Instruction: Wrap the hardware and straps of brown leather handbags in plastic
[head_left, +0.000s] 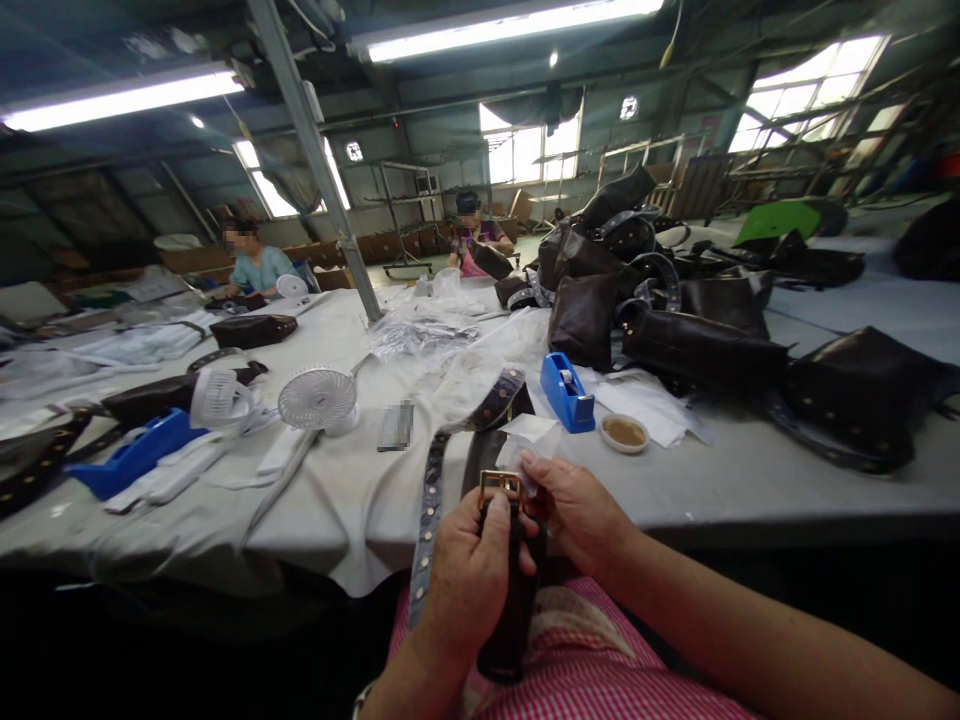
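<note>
My left hand [469, 580] is closed round a dark leather strap [510, 620] just below its gold buckle [500, 485]. My right hand [574, 510] pinches a small piece of clear film or paper [517, 458] against the buckle. The strap hangs down over my lap. A studded strap [435, 480] trails from the table edge beside my left hand.
On the white-covered table [750, 470] stand a blue tape dispenser [566, 392], a small dish [624, 432], two white fans [317, 398], another blue dispenser [135, 455] and a pile of dark brown bags [675, 320]. Two people sit at the far end.
</note>
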